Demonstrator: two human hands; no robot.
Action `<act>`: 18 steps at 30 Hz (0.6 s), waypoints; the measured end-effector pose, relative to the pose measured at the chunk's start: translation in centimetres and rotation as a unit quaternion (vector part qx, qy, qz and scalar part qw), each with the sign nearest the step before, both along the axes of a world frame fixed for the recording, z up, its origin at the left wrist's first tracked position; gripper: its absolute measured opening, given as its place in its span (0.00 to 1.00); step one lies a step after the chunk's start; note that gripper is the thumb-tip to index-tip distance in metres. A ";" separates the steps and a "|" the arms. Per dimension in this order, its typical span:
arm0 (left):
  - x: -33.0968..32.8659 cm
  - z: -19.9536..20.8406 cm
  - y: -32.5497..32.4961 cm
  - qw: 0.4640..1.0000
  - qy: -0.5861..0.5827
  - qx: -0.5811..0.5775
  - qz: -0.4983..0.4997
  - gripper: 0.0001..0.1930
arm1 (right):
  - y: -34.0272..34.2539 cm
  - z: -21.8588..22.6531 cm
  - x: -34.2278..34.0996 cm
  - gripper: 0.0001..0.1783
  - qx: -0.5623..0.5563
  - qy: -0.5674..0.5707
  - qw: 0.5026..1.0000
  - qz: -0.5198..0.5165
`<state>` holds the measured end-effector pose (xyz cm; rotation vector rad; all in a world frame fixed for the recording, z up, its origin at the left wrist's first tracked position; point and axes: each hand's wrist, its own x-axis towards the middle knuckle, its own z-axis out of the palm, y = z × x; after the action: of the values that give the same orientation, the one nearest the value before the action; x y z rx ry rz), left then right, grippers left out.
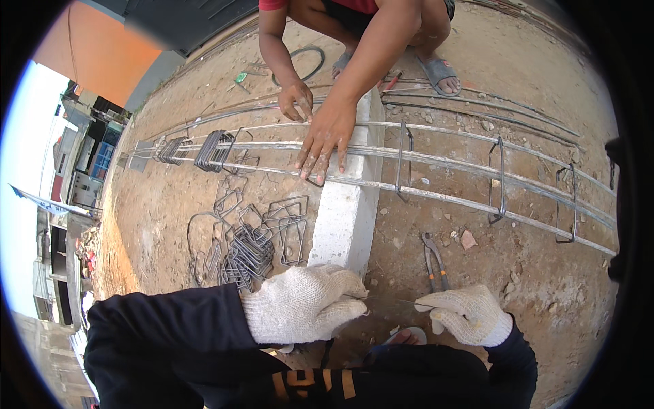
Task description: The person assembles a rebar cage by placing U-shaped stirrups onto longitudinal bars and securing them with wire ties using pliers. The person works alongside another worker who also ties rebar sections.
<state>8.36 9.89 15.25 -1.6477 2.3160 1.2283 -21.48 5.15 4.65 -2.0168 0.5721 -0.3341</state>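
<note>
My left hand [303, 305], in a white knitted glove, is closed with thumb and fingers together. My right hand [471, 315], gloved alike, pinches to the right of it. A thin wire [395, 300] runs between the two, faint against the soil. Just beyond my right hand a pair of pincers [434, 262] with orange-marked handles lies on the ground. Ahead, long steel bars [436, 160] rest across a white concrete block [345, 211], with rectangular stirrups [501, 178] around them. A co-worker's hand [330, 140] presses on the bars above the block.
A heap of bent stirrups [248, 252] lies on the soil left of the block. More stirrups [213, 150] are bunched on the bars at the left. Opposite me a person [381, 31] squats in sandals. Loose rods [490, 112] and a wire coil [300, 65] lie behind the bars.
</note>
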 end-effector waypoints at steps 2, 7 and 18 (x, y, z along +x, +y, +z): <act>0.4 1.6 -0.4 0.999 -0.021 0.035 0.026 0.21 | 0.2 0.8 1.1 0.17 -0.056 -0.020 0.997 -0.041; 2.0 2.3 -2.2 0.980 0.035 0.195 0.008 0.16 | -1.2 4.2 1.1 0.20 -0.232 0.039 0.970 -0.060; 8.2 -10.7 -7.7 0.865 0.075 -0.341 -0.359 0.21 | -23.0 5.6 1.8 0.16 -0.340 0.377 0.819 -0.267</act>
<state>16.58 2.20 4.54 -0.5612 3.2211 0.3959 -19.67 -17.83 10.21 -2.6352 1.7396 -0.0330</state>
